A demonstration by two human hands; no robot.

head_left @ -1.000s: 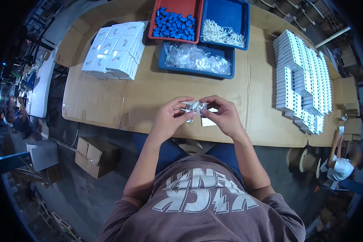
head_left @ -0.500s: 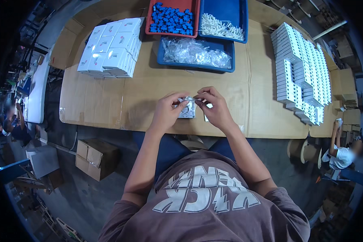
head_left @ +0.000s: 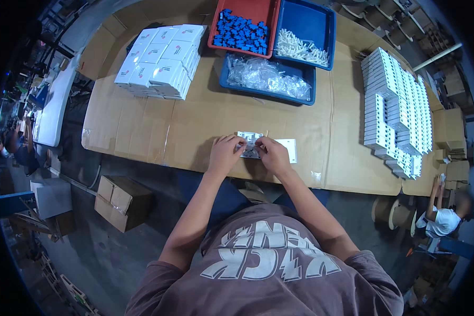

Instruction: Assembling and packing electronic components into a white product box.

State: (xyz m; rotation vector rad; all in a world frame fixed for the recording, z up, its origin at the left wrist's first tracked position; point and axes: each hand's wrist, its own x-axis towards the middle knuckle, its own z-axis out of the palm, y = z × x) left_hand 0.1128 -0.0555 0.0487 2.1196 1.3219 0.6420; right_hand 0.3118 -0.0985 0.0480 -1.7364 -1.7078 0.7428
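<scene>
My left hand [head_left: 227, 152] and my right hand [head_left: 273, 156] meet near the table's front edge over a small, flat, white-and-grey rectangular piece [head_left: 250, 136]. The fingertips of both hands are drawn together on its surface. Whatever they pinch is too small and covered to name. Beside my right hand lies a plain white rectangular panel [head_left: 288, 149], partly behind the fingers; I cannot tell whether it joins the piece.
White boxes [head_left: 160, 60] are stacked at the far left. Ahead stand a red tray [head_left: 271, 31] of blue parts, a blue tray [head_left: 329, 39] of white parts and a blue bin [head_left: 268, 96] of clear bags. More white boxes [head_left: 397, 113] stand right. Co-workers sit at both sides.
Both hands have come down onto the white-and-grey piece, after holding something small just above it. The white panel on the right shows more. The whole view has shifted slightly.
</scene>
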